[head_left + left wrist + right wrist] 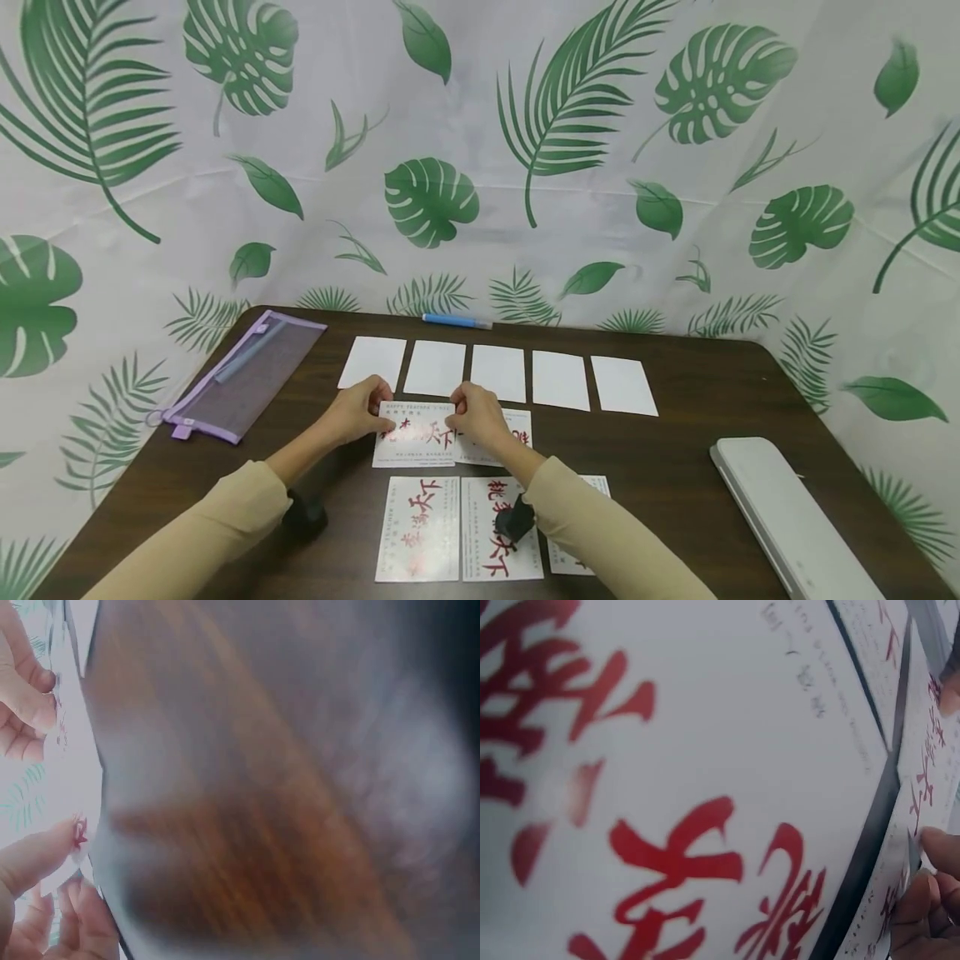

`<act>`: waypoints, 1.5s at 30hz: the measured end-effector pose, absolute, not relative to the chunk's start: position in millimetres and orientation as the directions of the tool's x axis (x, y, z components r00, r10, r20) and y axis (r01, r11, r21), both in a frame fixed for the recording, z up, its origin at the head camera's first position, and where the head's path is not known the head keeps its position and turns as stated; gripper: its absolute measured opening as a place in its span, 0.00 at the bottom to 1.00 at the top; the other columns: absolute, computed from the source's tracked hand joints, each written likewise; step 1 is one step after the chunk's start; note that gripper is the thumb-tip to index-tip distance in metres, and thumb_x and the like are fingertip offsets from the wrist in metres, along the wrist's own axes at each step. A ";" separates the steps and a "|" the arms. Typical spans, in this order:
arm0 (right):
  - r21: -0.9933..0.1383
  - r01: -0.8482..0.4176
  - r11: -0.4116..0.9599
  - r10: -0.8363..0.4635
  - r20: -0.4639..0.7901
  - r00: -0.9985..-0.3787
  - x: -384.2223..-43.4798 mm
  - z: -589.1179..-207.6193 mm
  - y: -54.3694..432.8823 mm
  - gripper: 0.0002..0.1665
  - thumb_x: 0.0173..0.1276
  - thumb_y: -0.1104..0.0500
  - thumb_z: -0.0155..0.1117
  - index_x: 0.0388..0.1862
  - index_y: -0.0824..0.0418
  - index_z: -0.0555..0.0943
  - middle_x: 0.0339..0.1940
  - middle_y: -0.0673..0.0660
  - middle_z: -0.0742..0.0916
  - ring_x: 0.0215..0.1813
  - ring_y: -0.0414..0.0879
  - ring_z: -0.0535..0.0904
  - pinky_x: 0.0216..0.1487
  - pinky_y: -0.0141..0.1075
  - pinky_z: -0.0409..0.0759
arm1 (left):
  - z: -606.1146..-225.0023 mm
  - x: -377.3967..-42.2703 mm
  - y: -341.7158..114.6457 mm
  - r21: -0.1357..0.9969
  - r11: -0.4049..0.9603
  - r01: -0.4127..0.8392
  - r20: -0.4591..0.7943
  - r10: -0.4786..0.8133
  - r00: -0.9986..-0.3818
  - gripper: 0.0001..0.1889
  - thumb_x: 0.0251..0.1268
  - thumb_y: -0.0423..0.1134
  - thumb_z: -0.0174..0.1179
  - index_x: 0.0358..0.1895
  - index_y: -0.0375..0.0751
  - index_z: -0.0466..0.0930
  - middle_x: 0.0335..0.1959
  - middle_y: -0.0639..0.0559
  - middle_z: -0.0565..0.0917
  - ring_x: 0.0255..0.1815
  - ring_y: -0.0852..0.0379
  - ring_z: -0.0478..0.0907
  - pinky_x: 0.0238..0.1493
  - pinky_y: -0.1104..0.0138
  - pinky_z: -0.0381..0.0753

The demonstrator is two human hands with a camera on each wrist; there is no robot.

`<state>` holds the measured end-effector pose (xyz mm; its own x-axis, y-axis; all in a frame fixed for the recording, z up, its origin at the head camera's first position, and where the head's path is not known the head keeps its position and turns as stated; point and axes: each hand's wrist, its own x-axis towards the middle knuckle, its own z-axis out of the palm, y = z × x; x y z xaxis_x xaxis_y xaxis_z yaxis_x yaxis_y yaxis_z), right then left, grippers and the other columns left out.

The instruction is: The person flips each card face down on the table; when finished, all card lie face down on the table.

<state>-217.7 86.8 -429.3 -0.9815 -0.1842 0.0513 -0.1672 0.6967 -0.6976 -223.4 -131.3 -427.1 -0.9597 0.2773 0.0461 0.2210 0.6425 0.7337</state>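
A white greeting card [412,454] with red brush characters is held between both hands above the dark table. My left hand [360,412] pinches its left edge, thumb on the printed face. My right hand [478,414] pinches the right edge, and in the right wrist view the thumb and fingers [922,900] meet at the card's end. Partly covered by this card and the right hand lies a second printed card [519,423]. Nearer the body, a row of printed cards holds a left one [401,529], a middle one [480,533] and a right one [567,560], partly hidden by the right forearm.
Several blank white cards [498,373] lie in a row behind the hands. A blue marker [453,321] rests at the table's back edge. To the left is a purple-edged mesh zip pouch [258,379]; a long white device [787,517] sits at the right.
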 end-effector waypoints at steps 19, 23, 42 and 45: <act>-0.871 -0.306 0.385 0.065 0.356 -0.932 -215.3 -411.1 78.5 0.13 0.55 0.69 0.69 0.39 0.68 0.78 0.33 0.60 0.81 0.33 0.46 0.77 0.35 0.27 0.77 | -394.2 -216.9 -119.3 0.985 0.134 -0.105 -0.114 0.063 -0.992 0.13 0.62 0.28 0.58 0.49 0.27 0.72 0.32 0.52 0.79 0.30 0.62 0.78 0.32 0.70 0.82; -0.759 -0.464 0.457 -0.073 0.488 -0.870 -205.8 -409.6 69.2 0.13 0.54 0.65 0.72 0.37 0.66 0.80 0.31 0.59 0.81 0.33 0.47 0.77 0.33 0.28 0.78 | -390.0 -218.9 -101.7 0.994 0.022 -0.104 -0.103 -0.038 -0.994 0.12 0.61 0.26 0.57 0.47 0.28 0.71 0.28 0.55 0.76 0.26 0.64 0.76 0.27 0.73 0.80; -0.625 -0.571 0.531 -0.012 0.669 -0.743 -207.4 -395.6 89.1 0.09 0.57 0.73 0.64 0.38 0.67 0.80 0.29 0.58 0.81 0.31 0.47 0.79 0.30 0.30 0.80 | -387.2 -217.3 -73.8 0.999 -0.021 0.048 0.045 -0.096 -0.994 0.25 0.58 0.29 0.62 0.60 0.33 0.68 0.57 0.37 0.74 0.48 0.57 0.78 0.38 0.79 0.78; -0.767 -0.457 0.451 0.075 0.543 -0.837 -206.4 -398.3 90.5 0.08 0.57 0.72 0.65 0.37 0.68 0.80 0.29 0.59 0.83 0.31 0.47 0.80 0.31 0.28 0.79 | -396.1 -218.6 -87.4 0.997 0.073 -0.007 0.004 -0.143 -0.990 0.26 0.58 0.30 0.63 0.62 0.34 0.68 0.58 0.37 0.74 0.51 0.50 0.77 0.38 0.80 0.77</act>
<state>-206.4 90.5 -398.3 -0.8366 0.0746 0.5427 -0.4570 0.4511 -0.7666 -218.6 -87.4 -396.1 -0.9897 -0.1433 0.0040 -0.0065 0.0731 0.9973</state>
